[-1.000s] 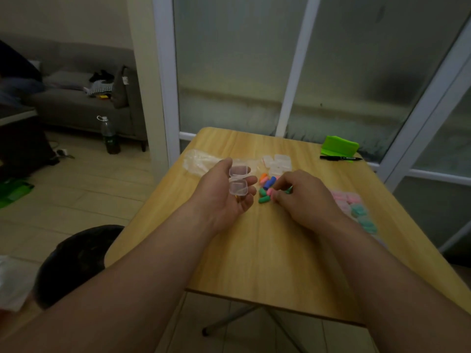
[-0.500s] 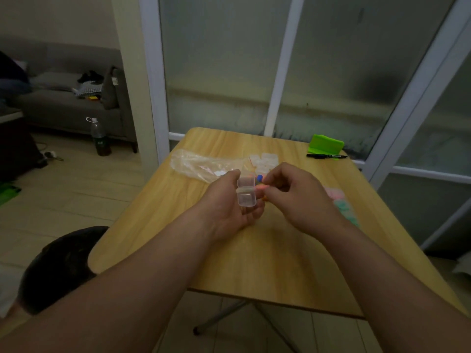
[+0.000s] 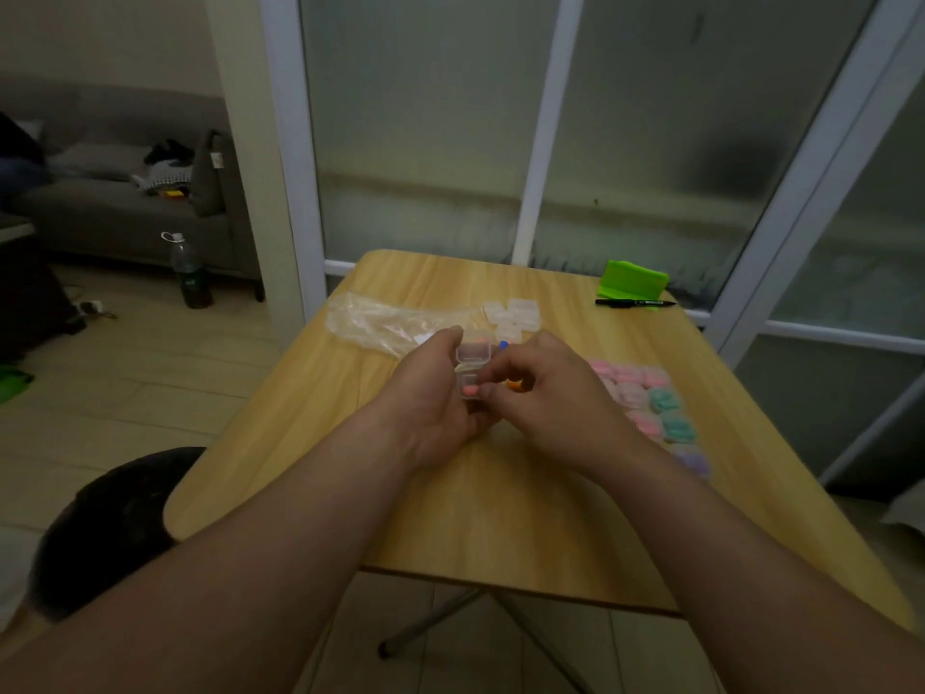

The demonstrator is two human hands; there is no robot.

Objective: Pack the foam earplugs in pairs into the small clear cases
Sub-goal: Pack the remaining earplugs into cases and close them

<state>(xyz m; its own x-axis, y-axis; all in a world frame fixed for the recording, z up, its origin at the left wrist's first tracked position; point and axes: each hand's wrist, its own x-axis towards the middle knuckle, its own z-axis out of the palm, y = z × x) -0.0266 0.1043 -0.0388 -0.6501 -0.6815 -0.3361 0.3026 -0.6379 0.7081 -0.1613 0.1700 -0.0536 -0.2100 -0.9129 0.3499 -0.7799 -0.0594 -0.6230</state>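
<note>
The left hand (image 3: 434,393) holds a small clear case (image 3: 471,369) above the wooden counter (image 3: 500,518), thumb and fingers wrapped around its lower half, with the hinged lid standing open and tilted back. A pink earplug (image 3: 470,391) sits inside the lower half of the case. The right hand (image 3: 543,388) is curled narrow just beside the case, its fingertips touching the case's rim at the pink earplug, and an orange earplug (image 3: 515,385) shows tucked between its bent fingers. Whether that hand pinches the pink earplug or only presses on it cannot be told.

Just behind the hands, a blue earplug (image 3: 503,345) peeks out on the counter; the rest of the loose pile is hidden by the hands. Farther back lies a cluster of empty clear cases (image 3: 514,314), and to their left a crumpled clear plastic bag (image 3: 388,324). To the right of the right wrist, filled cases (image 3: 645,393) lie in rows near the counter's right edge: pink ones, teal ones and a purplish one nearest the person. At the far right corner a black pen (image 3: 635,303) lies in front of a green object (image 3: 634,279).
</note>
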